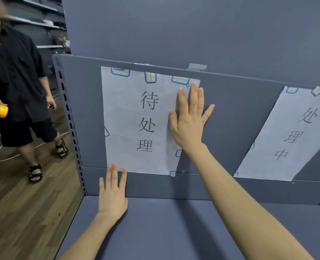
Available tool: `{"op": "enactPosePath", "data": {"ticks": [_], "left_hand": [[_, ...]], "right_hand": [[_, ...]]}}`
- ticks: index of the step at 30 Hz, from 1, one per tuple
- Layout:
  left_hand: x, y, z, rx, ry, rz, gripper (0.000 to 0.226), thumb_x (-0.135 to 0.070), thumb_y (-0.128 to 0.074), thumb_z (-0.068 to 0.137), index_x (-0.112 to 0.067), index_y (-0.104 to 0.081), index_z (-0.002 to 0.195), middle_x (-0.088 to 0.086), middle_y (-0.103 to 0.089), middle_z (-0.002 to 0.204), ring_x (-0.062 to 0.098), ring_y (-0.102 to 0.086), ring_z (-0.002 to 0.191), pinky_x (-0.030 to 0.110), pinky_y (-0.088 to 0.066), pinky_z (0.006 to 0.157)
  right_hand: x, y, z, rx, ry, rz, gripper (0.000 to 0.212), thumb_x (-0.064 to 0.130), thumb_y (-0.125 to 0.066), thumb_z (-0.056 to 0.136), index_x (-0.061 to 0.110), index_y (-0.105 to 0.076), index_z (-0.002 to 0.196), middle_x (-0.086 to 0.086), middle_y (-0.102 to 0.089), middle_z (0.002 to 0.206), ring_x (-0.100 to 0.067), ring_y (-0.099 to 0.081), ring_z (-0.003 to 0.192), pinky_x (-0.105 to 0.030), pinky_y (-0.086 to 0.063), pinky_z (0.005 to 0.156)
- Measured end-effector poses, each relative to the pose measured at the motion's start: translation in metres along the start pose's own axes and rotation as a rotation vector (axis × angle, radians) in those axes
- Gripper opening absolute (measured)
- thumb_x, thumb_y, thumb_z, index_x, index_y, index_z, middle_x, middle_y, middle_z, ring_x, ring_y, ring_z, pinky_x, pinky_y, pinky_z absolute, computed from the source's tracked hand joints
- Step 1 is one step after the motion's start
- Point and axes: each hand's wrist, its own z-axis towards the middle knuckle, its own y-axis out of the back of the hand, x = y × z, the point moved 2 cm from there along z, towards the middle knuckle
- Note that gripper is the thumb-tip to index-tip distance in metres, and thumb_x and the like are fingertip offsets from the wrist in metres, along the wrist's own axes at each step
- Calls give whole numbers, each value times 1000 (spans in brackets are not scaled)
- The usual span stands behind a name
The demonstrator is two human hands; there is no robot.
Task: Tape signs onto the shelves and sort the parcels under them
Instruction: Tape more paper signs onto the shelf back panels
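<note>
A white paper sign [129,128] with three printed characters lies flat against the grey back panel [226,113] of the shelf. My right hand [188,119] presses its right edge with straight, spread fingers. My left hand [112,192] lies flat on the panel, its fingertips touching the sign's lower left edge. Strips of tape [196,67] stick along the panel's top edge above the sign. A second white sign [286,136] hangs tilted on the panel to the right. No parcels are in view.
The grey shelf board [174,231] runs below the panel. A perforated metal upright [71,124] marks the shelf's left end. On the wooden floor to the left stands a person [15,77] holding a yellow tape roll [2,111]. A white cable [7,156] lies on the floor.
</note>
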Motion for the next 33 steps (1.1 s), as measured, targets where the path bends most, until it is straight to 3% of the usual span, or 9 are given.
{"op": "enactPosePath", "data": {"ticks": [3, 5, 8, 13, 16, 20, 25, 29, 33], "left_hand": [[-2, -1, 0, 17, 11, 4, 119, -15, -92, 21, 4, -49, 130, 25, -30, 141, 48, -24, 130, 65, -45, 79], [-2, -2, 1, 15, 17, 9, 126, -16, -92, 21, 1, -41, 134, 25, -29, 141, 49, -23, 130, 64, -46, 80], [1, -3, -1, -6, -2, 13, 129, -19, -92, 23, -5, -32, 136, 24, -27, 143, 41, 2, 142, 62, -44, 86], [-3, 11, -3, 55, 5, 83, 115, -23, -91, 18, 0, -57, 125, 24, -34, 138, 47, -32, 124, 66, -44, 79], [-8, 20, -2, 25, 51, 35, 111, -21, -91, 27, -4, -49, 128, 26, -39, 134, 44, -33, 123, 71, -42, 77], [-21, 54, 21, -133, 87, -101, 94, -20, -85, 52, -5, -38, 131, 31, -45, 132, 40, -29, 125, 72, -38, 80], [-46, 132, 87, -327, 78, -289, 74, -33, -42, 77, -3, -27, 143, 30, -29, 146, 35, -14, 136, 65, -27, 99], [-49, 182, 123, -374, 145, -340, 77, -34, -46, 89, -8, -7, 150, 21, 4, 156, 35, 6, 144, 54, -4, 113], [-39, 203, 142, -388, 181, -326, 83, -43, -49, 91, -10, -1, 150, 22, 12, 155, 35, 12, 143, 55, -2, 112]], "right_hand": [[-1, -1, -1, 0, 2, 8, 56, 19, -44, 80, 16, -34, 135, -23, -39, 144, -30, -19, 134, -66, -11, 99], [-1, -2, -1, -1, 3, 11, 56, 20, -43, 80, 16, -34, 135, -23, -39, 144, -31, -19, 134, -65, -9, 99], [-2, -5, -1, -11, -2, 6, 57, 20, -43, 80, 17, -33, 135, -23, -39, 144, -31, -18, 134, -61, -3, 106], [0, -4, 0, -4, -9, -3, 56, 18, -43, 79, 16, -33, 134, -24, -40, 143, -31, -19, 134, -64, -7, 100], [2, -1, 0, 18, -29, 19, 56, 18, -41, 79, 17, -33, 135, -23, -38, 145, -30, -17, 134, -65, -8, 99], [3, 2, 0, 43, -40, 28, 57, 18, -41, 79, 17, -32, 135, -22, -37, 146, -28, -16, 135, -66, -9, 99], [3, 3, -1, 43, -34, 1, 60, 20, -40, 78, 17, -29, 137, -20, -37, 146, -28, -18, 135, -66, -11, 100], [2, 2, 0, 41, -17, -53, 62, 23, -40, 79, 14, -29, 139, -19, -39, 146, -28, -20, 135, -64, -12, 99], [1, 2, 0, 36, -3, -71, 61, 23, -42, 80, 13, -30, 139, -20, -39, 146, -28, -20, 135, -64, -12, 99]]}}
